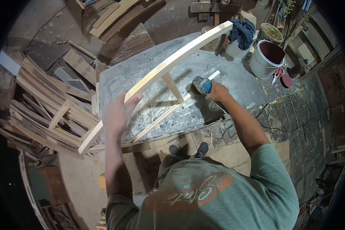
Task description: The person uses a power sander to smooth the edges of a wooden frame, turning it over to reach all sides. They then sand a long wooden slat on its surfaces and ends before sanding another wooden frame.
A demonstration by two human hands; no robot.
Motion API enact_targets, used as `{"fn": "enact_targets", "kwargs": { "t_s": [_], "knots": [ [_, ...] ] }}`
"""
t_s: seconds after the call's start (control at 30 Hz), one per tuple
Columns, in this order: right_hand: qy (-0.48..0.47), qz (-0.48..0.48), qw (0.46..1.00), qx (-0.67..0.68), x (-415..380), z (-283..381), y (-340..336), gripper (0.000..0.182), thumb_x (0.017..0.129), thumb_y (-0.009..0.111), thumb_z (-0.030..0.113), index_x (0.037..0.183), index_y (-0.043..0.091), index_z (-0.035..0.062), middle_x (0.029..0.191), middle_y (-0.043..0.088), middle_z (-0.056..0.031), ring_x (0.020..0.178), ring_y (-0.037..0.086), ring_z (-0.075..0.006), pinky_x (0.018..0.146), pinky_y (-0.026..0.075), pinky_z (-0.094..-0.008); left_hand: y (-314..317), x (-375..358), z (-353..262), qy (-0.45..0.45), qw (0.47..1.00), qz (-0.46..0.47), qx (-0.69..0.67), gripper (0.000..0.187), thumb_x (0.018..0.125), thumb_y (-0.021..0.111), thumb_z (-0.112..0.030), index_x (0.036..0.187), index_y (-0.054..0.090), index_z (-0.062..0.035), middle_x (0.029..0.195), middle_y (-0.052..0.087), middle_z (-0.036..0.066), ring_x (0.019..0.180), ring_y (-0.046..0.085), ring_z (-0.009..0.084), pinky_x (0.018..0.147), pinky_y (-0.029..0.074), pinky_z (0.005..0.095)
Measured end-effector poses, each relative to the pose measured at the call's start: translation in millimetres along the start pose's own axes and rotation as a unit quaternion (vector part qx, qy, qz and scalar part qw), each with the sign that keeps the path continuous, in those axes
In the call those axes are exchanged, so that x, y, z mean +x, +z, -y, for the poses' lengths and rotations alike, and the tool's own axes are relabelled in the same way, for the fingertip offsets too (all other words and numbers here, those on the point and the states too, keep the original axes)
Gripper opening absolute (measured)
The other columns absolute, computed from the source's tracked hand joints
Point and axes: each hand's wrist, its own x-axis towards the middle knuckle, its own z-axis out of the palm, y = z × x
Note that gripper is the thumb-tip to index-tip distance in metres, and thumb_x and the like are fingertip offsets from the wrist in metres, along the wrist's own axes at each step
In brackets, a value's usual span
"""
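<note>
From far away I see the curved wooden frame (163,69) on the grey table (237,88), its long axis running from lower left to upper right. Most of it lies to the left of the right hand (218,92), which is closed around a blue power tool (206,85) near the lower strip (214,74). The left hand (117,113) touches the frame nearer its lower end; how tightly its fingers close, I cannot tell.

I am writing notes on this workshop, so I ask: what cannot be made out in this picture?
All in the head view:
Power tool: underside hidden by its own housing.
Curved wooden piece: one stretch covered by the left hand.
Bucket under the dark cloth: contents hidden by that cloth.
Shirt: smallest print too small.
</note>
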Motion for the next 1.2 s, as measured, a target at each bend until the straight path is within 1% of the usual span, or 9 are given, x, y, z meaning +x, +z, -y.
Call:
{"fn": "enact_targets", "kwargs": {
  "t_s": [0.17, 0.27, 0.4, 0.47, 0.67, 0.87, 0.93, 1.13, 1.2],
  "knots": [
    [0.018, -0.049, 0.996, 0.07, -70.9, -29.0, 40.5, 0.09, 0.058, 0.081, 0.037, 0.131, 0.045, -0.0027, 0.111, 0.066, -0.0281, 0.105, 0.064, -0.0433, 0.091, 0.052, -0.0466, -1.3, -9.0, 50.8, 0.1, 0.993, -0.039, -0.048, 0.055, 0.091, 0.06, -0.054, 0.109, 0.063, -0.0027, 0.09, 0.067, 0.027, 0.092, 0.063, 0.046, 0.079, 0.046, 0.0519],
    [0.045, -0.09, 0.99, 0.104, -120.8, -41.2, 67.1, 0.09, 0.06, 0.083, 0.032, 0.132, 0.043, -0.0039, 0.113, 0.065, -0.0295, 0.107, 0.063, -0.045, 0.092, 0.05, -0.0469, -22.9, -30.0, 91.9, 0.035, 0.996, 0.024, -0.076, 0.046, 0.087, 0.068, -0.045, 0.103, 0.065, -0.0019, 0.095, 0.066, 0.024, 0.095, 0.061, 0.0425, 0.081, 0.046, 0.0461],
    [0.059, -0.054, 0.99, 0.12, -159.7, -0.6, 93.7, 0.091, 0.061, 0.084, 0.032, 0.133, 0.042, -0.0039, 0.115, 0.064, -0.0303, 0.109, 0.062, -0.0451, 0.094, 0.049, -0.0469, -43.5, -57.8, 142.6, 0.0, 0.996, 0.039, -0.075, 0.043, 0.086, 0.068, -0.042, 0.097, 0.064, -0.0009, 0.088, 0.065, 0.021, 0.088, 0.062, 0.0389, 0.076, 0.046, 0.043],
    [0.031, -0.097, 0.988, 0.116, -162.0, 26.5, 118.8, 0.091, 0.06, 0.085, 0.032, 0.132, 0.043, -0.0032, 0.115, 0.064, -0.0305, 0.109, 0.062, -0.0453, 0.094, 0.049, -0.0471, -45.6, -63.9, 171.4, 0.05, 0.993, 0.032, -0.097, 0.041, 0.087, 0.069, -0.041, 0.096, 0.064, -0.0011, 0.087, 0.064, 0.02, 0.085, 0.061, 0.0381, 0.075, 0.046, 0.0425],
    [-0.024, -0.045, 0.994, 0.097, -139.9, 134.0, 141.6, 0.089, 0.063, 0.084, 0.03, 0.133, 0.041, -0.0027, 0.105, 0.066, -0.0317, 0.101, 0.063, -0.0471, 0.087, 0.05, -0.0491, -29.3, -66.4, 217.8, 0.145, 0.981, 0.01, -0.126, 0.039, 0.094, 0.061, -0.039, 0.101, 0.063, -0.0005, 0.09, 0.064, 0.024, 0.087, 0.06, 0.0427, 0.077, 0.045, 0.0472],
    [-0.064, -0.017, 0.997, 0.04, -128.9, 210.0, 184.2, 0.093, 0.063, 0.082, 0.033, 0.135, 0.039, -0.0063, 0.095, 0.067, -0.0314, 0.091, 0.066, -0.0467, 0.079, 0.053, -0.0509, -33.0, -66.9, 210.5, 0.091, 0.987, 0.117, -0.057, 0.051, 0.101, 0.045, -0.049, 0.114, 0.055, -0.0008, 0.093, 0.066, 0.027, 0.092, 0.063, 0.0457, 0.081, 0.047, 0.0532],
    [-0.092, -0.033, 0.995, 0.029, -139.0, 234.7, 202.1, 0.081, 0.066, 0.08, 0.04, 0.125, 0.044, -0.0033, 0.097, 0.068, -0.0273, 0.091, 0.067, -0.0441, 0.079, 0.054, -0.0504, -32.4, -66.5, 211.4, 0.102, 0.984, 0.131, -0.056, 0.052, 0.101, 0.045, -0.049, 0.113, 0.056, -0.0007, 0.089, 0.067, 0.026, 0.089, 0.064, 0.0458, 0.079, 0.048, 0.0534],
    [-0.102, 0.037, 0.994, -0.031, -160.1, 277.1, 210.6, 0.084, 0.068, 0.08, 0.04, 0.129, 0.044, -0.0041, 0.098, 0.069, -0.0254, 0.092, 0.068, -0.0423, 0.08, 0.055, -0.0485, -32.0, -65.3, 215.5, 0.115, 0.985, 0.104, -0.08, 0.049, 0.102, 0.044, -0.048, 0.107, 0.058, -0.0012, 0.08, 0.066, 0.024, 0.082, 0.065, 0.0438, 0.071, 0.049, 0.0527],
    [-0.099, -0.011, 0.995, -0.013, -149.4, 253.5, 217.3, 0.094, 0.067, 0.08, 0.038, 0.137, 0.038, -0.009, 0.1, 0.067, -0.0286, 0.094, 0.067, -0.0433, 0.082, 0.054, -0.0476, -29.9, -64.8, 217.2, 0.127, 0.985, 0.09, -0.078, 0.048, 0.102, 0.044, -0.047, 0.104, 0.058, -0.0012, 0.077, 0.066, 0.024, 0.079, 0.065, 0.0433, 0.069, 0.049, 0.0524]
  ]
}}
